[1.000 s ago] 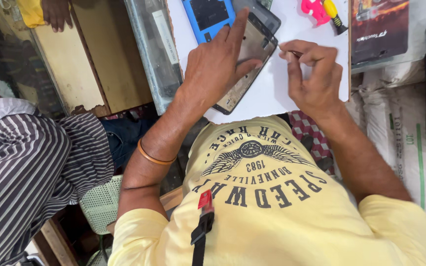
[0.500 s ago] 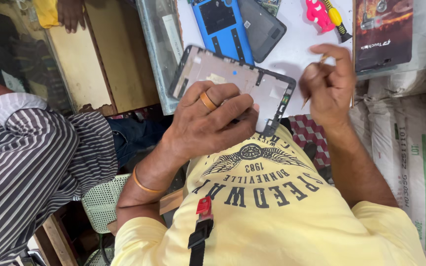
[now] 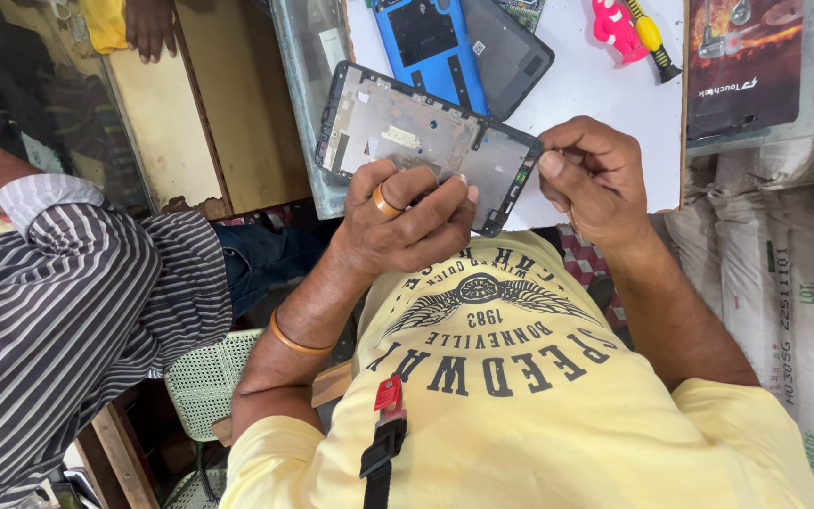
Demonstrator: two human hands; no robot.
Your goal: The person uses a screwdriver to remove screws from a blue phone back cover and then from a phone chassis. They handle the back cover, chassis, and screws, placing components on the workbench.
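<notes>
My left hand (image 3: 399, 219), with a ring and a bangle, grips the near edge of an opened tablet frame (image 3: 398, 123). The frame is dark-rimmed, its grey metal inside faces up, and it is tilted above the white work surface (image 3: 586, 94). My right hand (image 3: 597, 181) pinches the frame's right corner between thumb and fingers. Whether a small tool is in those fingers is not visible.
A blue back cover (image 3: 431, 42) and a dark grey cover (image 3: 512, 52) lie beyond the frame. A pink tool (image 3: 614, 26), a yellow-handled screwdriver (image 3: 650, 36) and a dark packet (image 3: 741, 61) sit at the right. A person in a striped shirt (image 3: 68, 311) is at the left; white sacks (image 3: 784, 273) are at the right.
The frame has swung round and come nearer to me in my left hand. My right hand has moved from beside it onto its right corner.
</notes>
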